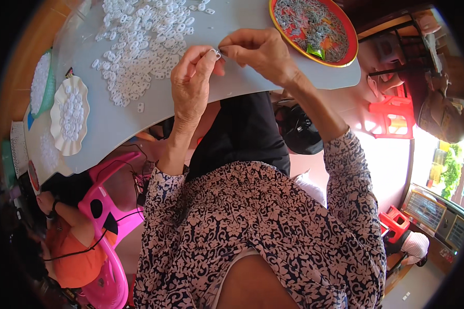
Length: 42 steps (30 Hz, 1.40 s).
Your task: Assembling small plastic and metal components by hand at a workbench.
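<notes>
My left hand (191, 87) is closed at the fingertips on a small white plastic piece with holes (217, 54), held up over the near edge of the grey table (232, 23). Close beside it, my right hand (263, 52) has its thumb and forefinger pinched together by the piece. Whatever is between those right fingertips is too small to make out. A wide heap of similar white plastic pieces (142, 49) is spread on the table beyond my left hand. To the right, a red round tray with a gold rim (356, 45) holds many small grey metal parts (307, 20).
A white wavy-edged dish (56, 119) of white pieces stands at the table's left, near a green basket (50, 82) of white pieces. A bright green scrap (315, 52) lies in the tray. Someone in orange (77, 257) sits on a pink chair (111, 206) at lower left.
</notes>
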{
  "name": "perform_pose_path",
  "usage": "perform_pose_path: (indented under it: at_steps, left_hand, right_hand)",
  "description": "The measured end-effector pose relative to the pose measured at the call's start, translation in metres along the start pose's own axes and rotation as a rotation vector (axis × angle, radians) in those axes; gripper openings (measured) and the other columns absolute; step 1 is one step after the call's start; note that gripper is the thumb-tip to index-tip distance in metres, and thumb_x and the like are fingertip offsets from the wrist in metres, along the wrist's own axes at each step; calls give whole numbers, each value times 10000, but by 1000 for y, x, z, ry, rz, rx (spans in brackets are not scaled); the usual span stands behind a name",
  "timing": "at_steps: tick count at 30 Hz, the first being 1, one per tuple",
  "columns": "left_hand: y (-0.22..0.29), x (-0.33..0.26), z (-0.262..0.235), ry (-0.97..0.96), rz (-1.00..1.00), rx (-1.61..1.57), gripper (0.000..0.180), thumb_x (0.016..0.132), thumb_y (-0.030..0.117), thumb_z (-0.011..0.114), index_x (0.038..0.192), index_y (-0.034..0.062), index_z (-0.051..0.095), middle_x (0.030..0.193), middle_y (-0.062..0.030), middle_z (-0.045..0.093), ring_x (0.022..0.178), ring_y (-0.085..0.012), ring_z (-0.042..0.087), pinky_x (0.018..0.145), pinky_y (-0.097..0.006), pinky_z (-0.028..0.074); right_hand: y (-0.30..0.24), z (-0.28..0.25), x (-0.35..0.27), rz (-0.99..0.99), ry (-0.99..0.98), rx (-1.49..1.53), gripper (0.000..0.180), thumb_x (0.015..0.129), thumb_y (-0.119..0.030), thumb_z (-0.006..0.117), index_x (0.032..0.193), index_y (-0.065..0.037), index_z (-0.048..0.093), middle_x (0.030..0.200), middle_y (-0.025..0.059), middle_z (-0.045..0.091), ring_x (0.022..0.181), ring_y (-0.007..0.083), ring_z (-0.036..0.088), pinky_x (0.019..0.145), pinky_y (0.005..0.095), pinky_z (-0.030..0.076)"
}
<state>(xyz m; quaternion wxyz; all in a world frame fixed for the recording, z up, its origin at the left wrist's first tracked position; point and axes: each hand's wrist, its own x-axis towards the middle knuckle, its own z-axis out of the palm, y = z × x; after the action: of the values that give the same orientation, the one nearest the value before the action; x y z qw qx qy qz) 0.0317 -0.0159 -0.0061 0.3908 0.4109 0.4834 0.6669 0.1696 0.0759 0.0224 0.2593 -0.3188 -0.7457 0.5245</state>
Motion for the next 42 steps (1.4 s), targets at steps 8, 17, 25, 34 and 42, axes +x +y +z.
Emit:
perform_pose_path:
  at_steps: [8, 17, 25, 34, 42]
  left_hand:
    - [-2, 1, 3, -84, 14, 107, 174, 912, 181, 539, 897, 15, 590, 690, -7, 561, 656, -60, 488, 605, -204, 373]
    - [-2, 2, -1, -119, -28, 169, 189, 915, 202, 529, 873, 25, 581, 673, 15, 540, 612, -51, 458, 543, -204, 337]
    - [2, 1, 1, -144, -4, 196, 197, 921, 198, 517, 872, 17, 577, 721, 0, 581, 628, -64, 493, 566, -210, 376]
    - [3, 1, 1, -137, 3, 221, 186, 918, 183, 521, 875, 10, 575, 745, -10, 605, 621, -74, 504, 575, -217, 405]
    - [4, 1, 1, -151, 30, 274, 189, 920, 185, 519, 880, 13, 584, 738, -7, 609, 613, -70, 501, 573, -216, 406]
  right_hand:
    - [27, 13, -15, -169, 128, 477, 112, 881, -84, 611, 949, 4, 619, 799, 6, 626, 680, 61, 549, 665, 208, 471]
    - [22, 14, -18, -167, 71, 459, 162, 895, -53, 579, 1051, -13, 558, 813, 20, 625, 763, 75, 594, 723, 216, 492]
    - [22, 15, -18, -169, 89, 490, 209, 887, -34, 582, 1087, 2, 531, 861, 34, 604, 785, 93, 605, 737, 231, 500]
    - [21, 15, -19, -167, 136, 490, 253, 880, -14, 580, 1125, -12, 518, 873, 49, 611, 795, 111, 613, 756, 251, 510]
    - [22, 15, -19, -190, 117, 442, 258, 875, -22, 594, 1121, 7, 522, 883, 48, 616, 778, 91, 603, 726, 233, 508]
